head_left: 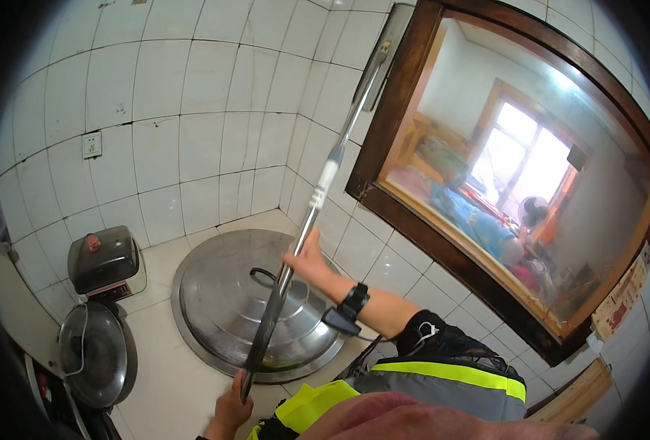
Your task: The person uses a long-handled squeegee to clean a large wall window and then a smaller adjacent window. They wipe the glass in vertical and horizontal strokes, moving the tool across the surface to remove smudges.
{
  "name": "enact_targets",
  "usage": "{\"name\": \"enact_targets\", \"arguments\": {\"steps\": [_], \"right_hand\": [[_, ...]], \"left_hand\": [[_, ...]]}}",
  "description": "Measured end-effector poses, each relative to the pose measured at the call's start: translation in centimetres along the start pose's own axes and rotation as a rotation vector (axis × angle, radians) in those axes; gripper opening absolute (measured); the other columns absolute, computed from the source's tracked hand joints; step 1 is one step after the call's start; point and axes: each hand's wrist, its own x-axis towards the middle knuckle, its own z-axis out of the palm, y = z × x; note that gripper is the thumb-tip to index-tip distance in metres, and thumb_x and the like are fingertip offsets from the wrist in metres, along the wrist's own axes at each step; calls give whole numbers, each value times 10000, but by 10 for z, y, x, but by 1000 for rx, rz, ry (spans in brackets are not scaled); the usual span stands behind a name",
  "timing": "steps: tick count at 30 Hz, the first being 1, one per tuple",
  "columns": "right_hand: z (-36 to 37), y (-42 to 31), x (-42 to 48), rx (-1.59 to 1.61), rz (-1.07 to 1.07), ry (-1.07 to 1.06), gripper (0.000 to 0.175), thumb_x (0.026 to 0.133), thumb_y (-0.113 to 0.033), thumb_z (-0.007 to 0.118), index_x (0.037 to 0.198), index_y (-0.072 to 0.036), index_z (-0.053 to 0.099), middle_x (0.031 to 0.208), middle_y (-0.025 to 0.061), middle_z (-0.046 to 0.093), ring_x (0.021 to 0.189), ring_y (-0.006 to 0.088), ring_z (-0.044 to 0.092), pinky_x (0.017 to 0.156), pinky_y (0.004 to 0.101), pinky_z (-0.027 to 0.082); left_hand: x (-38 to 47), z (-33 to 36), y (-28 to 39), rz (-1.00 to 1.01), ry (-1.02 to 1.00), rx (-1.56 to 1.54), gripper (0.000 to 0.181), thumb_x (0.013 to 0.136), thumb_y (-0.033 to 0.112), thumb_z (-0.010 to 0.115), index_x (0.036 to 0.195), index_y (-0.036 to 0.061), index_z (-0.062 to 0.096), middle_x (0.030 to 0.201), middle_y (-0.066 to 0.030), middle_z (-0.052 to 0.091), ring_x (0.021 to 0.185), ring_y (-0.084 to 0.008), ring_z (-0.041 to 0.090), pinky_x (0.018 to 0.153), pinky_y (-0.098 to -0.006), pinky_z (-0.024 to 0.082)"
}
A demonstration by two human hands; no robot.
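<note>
A long metal pole runs diagonally up from the lower middle to a flat mop head. That head lies against the tiled wall, close beside the dark wooden window frame. My right hand, with a black band on its wrist, grips the pole around its middle. Lower down, my left hand is closed around the pole's bottom end. Behind and below the pole sits a wide round steel lid with a black handle, set on a tiled counter.
An electric cooker with a dark lid stands at the left, with a wok in front of it. A wall socket is above. Through the window glass a room with a fan shows. Printed paper hangs below the frame.
</note>
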Motion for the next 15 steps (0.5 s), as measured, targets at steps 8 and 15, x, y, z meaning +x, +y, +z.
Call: {"name": "enact_targets", "arguments": {"steps": [8,15], "right_hand": [[20,12,-44,224,195,-92,620,630,35,663,1059,-50,223,814,87,433,654,165,524,528,317,498],[-41,-53,142,118,-110,218,410,598,-63,654,908,2,394,699,73,459,617,181,490,512,326,434]], "left_hand": [[-17,36,-62,91,26,4,722,737,147,548,1372,45,219,826,-217,618,601,-395,588,530,-465,480],[96,-43,64,334,242,-6,738,750,76,538,1395,95,180,749,-229,605,582,-408,575,500,-453,468]]}}
